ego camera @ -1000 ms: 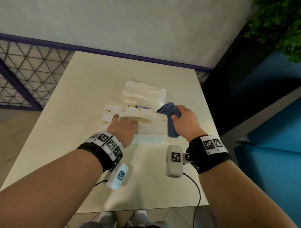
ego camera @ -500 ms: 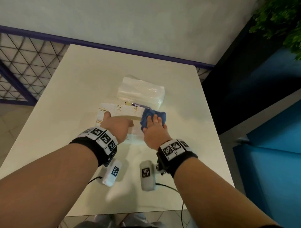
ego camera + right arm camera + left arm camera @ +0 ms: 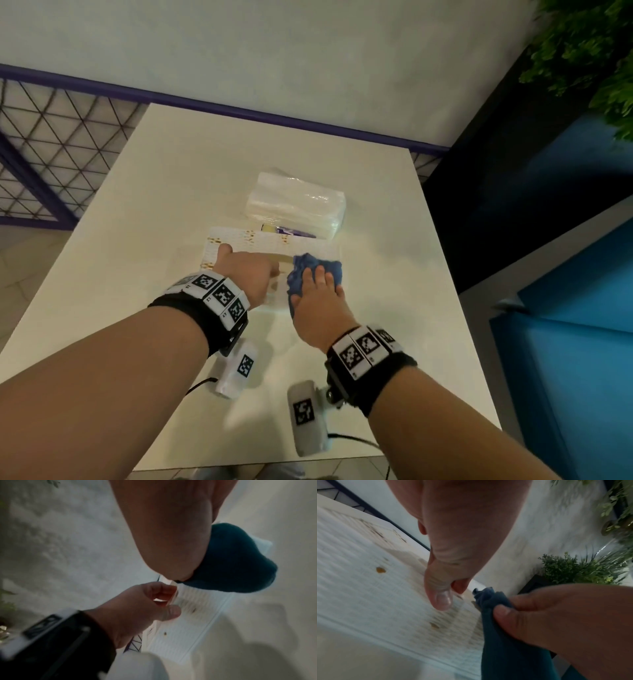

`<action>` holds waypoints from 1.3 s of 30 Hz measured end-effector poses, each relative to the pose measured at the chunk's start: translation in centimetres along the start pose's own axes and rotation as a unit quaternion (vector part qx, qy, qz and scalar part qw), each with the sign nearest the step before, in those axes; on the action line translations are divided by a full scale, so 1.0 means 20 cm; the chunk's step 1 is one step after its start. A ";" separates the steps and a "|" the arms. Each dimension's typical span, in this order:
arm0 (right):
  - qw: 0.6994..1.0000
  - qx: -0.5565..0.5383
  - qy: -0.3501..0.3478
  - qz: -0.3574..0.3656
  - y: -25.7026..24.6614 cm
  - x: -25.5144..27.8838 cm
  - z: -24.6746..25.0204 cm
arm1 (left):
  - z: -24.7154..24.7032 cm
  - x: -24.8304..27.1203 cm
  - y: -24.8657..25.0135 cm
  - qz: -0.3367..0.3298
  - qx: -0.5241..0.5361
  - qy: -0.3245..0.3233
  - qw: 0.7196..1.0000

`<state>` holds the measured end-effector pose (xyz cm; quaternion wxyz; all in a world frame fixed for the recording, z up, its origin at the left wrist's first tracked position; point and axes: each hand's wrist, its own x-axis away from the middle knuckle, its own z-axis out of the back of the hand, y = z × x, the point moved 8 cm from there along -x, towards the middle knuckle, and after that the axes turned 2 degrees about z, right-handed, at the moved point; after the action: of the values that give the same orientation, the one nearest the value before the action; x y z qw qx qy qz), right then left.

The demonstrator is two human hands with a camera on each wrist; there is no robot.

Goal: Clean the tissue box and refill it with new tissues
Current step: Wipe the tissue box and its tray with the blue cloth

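Near the middle of the pale bench [image 3: 144, 219] lies the tissue box [image 3: 274, 241], white with small gold marks, flat on its base with the slot side up. Its long axis runs left to right across the head view, roughly parallel to the bench's far edge, and the oval slot follows the same line. Just behind it, touching or nearly so, sits the pack of new tissues [image 3: 296, 202] in clear wrap, its long axis also left to right but slightly skewed, its right end a little nearer the person.

The left hand [image 3: 245, 275] rests on the left half of the box top; its thumb [image 3: 439, 595] presses down on the lid while the fingers curl into the slot edge, so it grips the box. The right hand [image 3: 318, 301] lies on the blue cloth [image 3: 313, 270], fingers [image 3: 320, 274] spread fairly straight on top and the thumb tucked against the cloth's side, pressing it onto the right end of the box. The cloth drapes over the box's near right corner and down its front face.

Open bench lies on every side: a broad strip to the left of the box, a narrower one to the right before the bench's right edge, bare surface behind the pack up to the purple rail [image 3: 239, 109], and room in front where both wrists hang over the near part. Beyond the right edge the floor drops away beside a blue panel [image 3: 565, 359].
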<state>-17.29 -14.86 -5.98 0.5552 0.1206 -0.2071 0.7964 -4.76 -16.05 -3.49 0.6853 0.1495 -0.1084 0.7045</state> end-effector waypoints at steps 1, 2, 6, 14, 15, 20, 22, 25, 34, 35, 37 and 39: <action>1.000 -0.003 -0.009 0.001 0.02 -0.01 -0.02 | 0.00 0.00 0.00 0.002 0.000 -0.001 1.000; 1.000 -0.003 -0.016 -0.007 0.04 -0.06 -0.01 | -0.01 0.00 0.00 0.003 0.000 -0.003 1.000; 0.998 -0.001 -0.052 -0.028 0.12 -0.28 0.13 | 0.00 0.00 0.00 0.005 -0.005 -0.022 1.000; 0.996 0.030 -0.071 0.041 0.08 0.00 0.13 | -0.02 0.02 -0.01 0.020 0.007 0.009 1.000; 0.997 0.023 -0.052 0.047 0.07 0.07 0.12 | -0.02 0.03 0.00 0.018 0.011 0.013 1.000; 0.978 -0.194 0.073 0.018 0.26 0.27 0.20 | -0.01 0.06 0.03 -0.007 0.032 0.003 0.999; 0.931 -0.331 0.151 -0.044 0.42 0.31 0.30 | 0.01 0.08 0.02 -0.016 0.029 -0.017 0.999; 0.860 -0.432 0.239 -0.130 0.65 0.38 0.40 | 0.04 0.11 0.05 -0.071 -0.027 -0.027 0.997; 0.873 -0.422 0.230 -0.083 0.57 0.37 0.42 | 0.09 0.21 0.05 -0.079 -0.061 0.046 0.994; 0.883 -0.402 0.228 -0.075 0.54 0.36 0.42 | 0.07 0.21 0.05 -0.072 -0.070 0.035 0.994; 0.906 -0.351 0.230 -0.048 0.45 0.34 0.44 | 0.03 0.23 0.05 -0.063 -0.092 0.009 0.994; 0.940 -0.274 0.204 -0.010 0.31 0.32 0.42 | 0.00 0.24 0.04 -0.056 -0.101 0.006 0.993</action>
<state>-25.64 -15.15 2.96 0.6049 -0.1997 -0.2981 0.7109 -5.68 -11.52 -1.69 0.7360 0.0813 -0.1660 0.6513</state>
